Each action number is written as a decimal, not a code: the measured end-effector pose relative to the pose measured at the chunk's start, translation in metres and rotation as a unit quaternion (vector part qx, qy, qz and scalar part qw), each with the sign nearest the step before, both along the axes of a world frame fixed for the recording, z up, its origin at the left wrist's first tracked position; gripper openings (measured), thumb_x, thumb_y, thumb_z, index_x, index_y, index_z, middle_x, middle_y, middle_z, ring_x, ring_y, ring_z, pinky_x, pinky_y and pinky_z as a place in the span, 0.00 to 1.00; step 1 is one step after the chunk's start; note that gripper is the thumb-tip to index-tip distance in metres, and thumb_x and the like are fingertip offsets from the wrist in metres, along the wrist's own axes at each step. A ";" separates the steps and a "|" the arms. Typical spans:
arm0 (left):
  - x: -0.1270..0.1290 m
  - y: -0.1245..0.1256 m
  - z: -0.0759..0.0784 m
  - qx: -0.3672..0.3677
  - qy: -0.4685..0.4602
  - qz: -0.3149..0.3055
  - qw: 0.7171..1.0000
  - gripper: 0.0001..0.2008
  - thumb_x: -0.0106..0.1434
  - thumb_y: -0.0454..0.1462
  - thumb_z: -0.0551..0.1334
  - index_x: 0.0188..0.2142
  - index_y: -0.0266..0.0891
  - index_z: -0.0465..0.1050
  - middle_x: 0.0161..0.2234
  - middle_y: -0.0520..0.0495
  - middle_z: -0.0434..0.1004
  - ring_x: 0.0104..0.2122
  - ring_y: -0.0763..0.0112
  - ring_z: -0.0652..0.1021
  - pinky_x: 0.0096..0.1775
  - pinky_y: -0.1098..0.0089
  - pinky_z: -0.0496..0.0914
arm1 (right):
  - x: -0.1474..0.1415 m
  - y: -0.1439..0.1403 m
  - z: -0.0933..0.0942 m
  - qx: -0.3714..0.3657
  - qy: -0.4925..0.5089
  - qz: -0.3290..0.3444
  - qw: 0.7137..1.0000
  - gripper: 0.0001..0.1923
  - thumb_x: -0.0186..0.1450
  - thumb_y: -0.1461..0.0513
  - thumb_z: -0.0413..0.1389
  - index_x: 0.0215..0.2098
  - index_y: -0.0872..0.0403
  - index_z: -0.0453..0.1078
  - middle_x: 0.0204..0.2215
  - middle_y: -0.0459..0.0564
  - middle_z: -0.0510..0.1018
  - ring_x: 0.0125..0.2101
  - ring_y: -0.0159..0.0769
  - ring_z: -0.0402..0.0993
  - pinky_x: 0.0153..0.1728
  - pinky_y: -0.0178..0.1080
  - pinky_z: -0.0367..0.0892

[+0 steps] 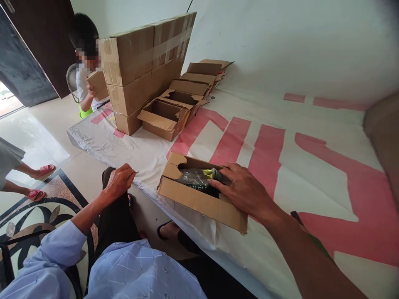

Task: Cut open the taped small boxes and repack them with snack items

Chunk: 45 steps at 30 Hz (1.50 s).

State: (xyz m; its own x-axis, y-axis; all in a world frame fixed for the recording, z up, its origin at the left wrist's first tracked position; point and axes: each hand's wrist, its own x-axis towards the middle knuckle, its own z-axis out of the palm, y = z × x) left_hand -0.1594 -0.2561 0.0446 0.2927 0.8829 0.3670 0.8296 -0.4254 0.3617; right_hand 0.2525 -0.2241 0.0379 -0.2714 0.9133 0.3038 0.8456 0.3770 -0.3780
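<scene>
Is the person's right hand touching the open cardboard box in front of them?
Touching. The head view shows the right hand lying across the open cardboard box, palm on its rim and fingers reaching the dark packet inside.

This looks like a room in a home turned into a makeshift packing spot — a polished tile floor [46, 145] with a dark inlaid floral pattern [34, 211], plain white walls [280, 37] and a dark door [37, 45] open to daylight. A white-and-red printed sheet [280, 158] is spread over the floor as a work surface. Taped cardboard cartons [143, 66] stand stacked by the wall with a row of small open boxes [183, 99] beside them — people nearby wear house slippers [42, 170].
</scene>
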 end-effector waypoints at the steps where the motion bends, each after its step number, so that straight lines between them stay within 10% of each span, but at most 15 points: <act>1: 0.001 0.006 -0.002 0.005 0.029 0.006 1.000 0.13 0.75 0.37 0.58 0.36 0.40 0.80 0.37 0.45 0.79 0.33 0.69 0.78 0.36 0.69 0.70 | 0.000 0.000 0.000 0.000 0.000 -0.001 1.000 0.17 0.71 0.47 0.52 0.37 0.49 0.74 0.46 0.60 0.79 0.48 0.57 0.76 0.48 0.56 0.72; 20: 0.080 0.151 -0.013 -0.121 0.235 -0.019 0.964 0.20 0.70 0.25 0.50 0.41 0.30 0.82 0.51 0.28 0.77 0.49 0.50 0.77 0.50 0.55 0.71 | -0.006 0.000 0.005 0.011 0.013 -0.005 1.000 0.16 0.73 0.48 0.53 0.41 0.48 0.77 0.45 0.56 0.81 0.48 0.51 0.77 0.47 0.52 0.75; 27: 0.082 0.130 -0.014 -0.137 0.242 -0.054 0.959 0.13 0.67 0.26 0.57 0.39 0.28 0.83 0.48 0.27 0.78 0.51 0.49 0.79 0.54 0.55 0.74 | -0.011 0.004 0.016 0.019 0.005 -0.011 1.000 0.12 0.72 0.56 0.56 0.41 0.49 0.81 0.50 0.57 0.81 0.52 0.51 0.77 0.53 0.52 0.73; 32: 0.088 0.123 0.017 -0.126 0.209 -0.022 0.969 0.13 0.67 0.26 0.58 0.41 0.31 0.83 0.40 0.33 0.82 0.45 0.53 0.83 0.51 0.58 0.76 | -0.015 0.003 0.023 0.044 -0.015 -0.017 0.999 0.10 0.70 0.58 0.57 0.37 0.49 0.82 0.54 0.57 0.81 0.54 0.53 0.75 0.53 0.55 0.71; 38: 0.105 0.090 0.048 -0.046 -0.018 -0.147 0.988 0.16 0.72 0.39 0.63 0.57 0.41 0.79 0.65 0.37 0.72 0.62 0.53 0.76 0.63 0.55 0.72 | -0.017 0.002 0.027 0.077 -0.009 -0.001 0.997 0.12 0.71 0.61 0.57 0.36 0.48 0.83 0.53 0.56 0.83 0.54 0.52 0.75 0.56 0.57 0.69; 45: 0.116 0.077 0.047 -0.106 0.044 -0.187 0.976 0.30 0.59 0.53 0.76 0.52 0.37 0.78 0.71 0.32 0.62 0.66 0.43 0.73 0.65 0.49 0.70 | -0.029 -0.001 0.050 0.105 -0.007 0.008 0.994 0.17 0.73 0.61 0.53 0.34 0.49 0.83 0.49 0.57 0.85 0.50 0.52 0.77 0.55 0.56 0.68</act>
State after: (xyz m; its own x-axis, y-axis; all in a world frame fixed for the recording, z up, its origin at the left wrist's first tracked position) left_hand -0.0436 -0.1789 0.0921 0.6314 0.7615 0.1468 0.6621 -0.6279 0.4092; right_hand 0.2240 -0.2252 0.0880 -0.2903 0.8256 0.4839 0.8438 0.4593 -0.2774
